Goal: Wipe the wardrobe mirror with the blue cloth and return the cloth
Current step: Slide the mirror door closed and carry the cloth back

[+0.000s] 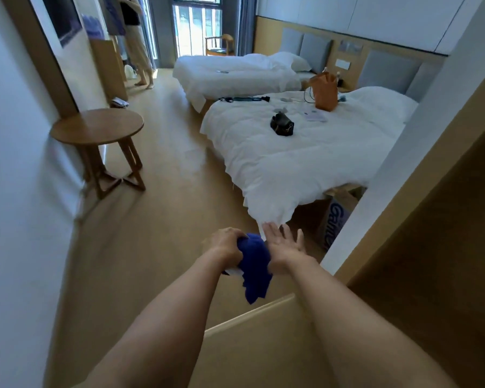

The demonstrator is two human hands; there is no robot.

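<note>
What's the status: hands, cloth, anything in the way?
Left hand grips the blue cloth. Right hand open, fingers straight, beside the cloth. Floor ahead bare between round table and bed; no mirror in view.

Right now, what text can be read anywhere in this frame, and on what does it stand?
"Ga...": large blue letters on the cardboard box under the near bed; the rest is cut off.
Papers on the bed: print too small to read.
Wall picture: nothing legible.
</note>
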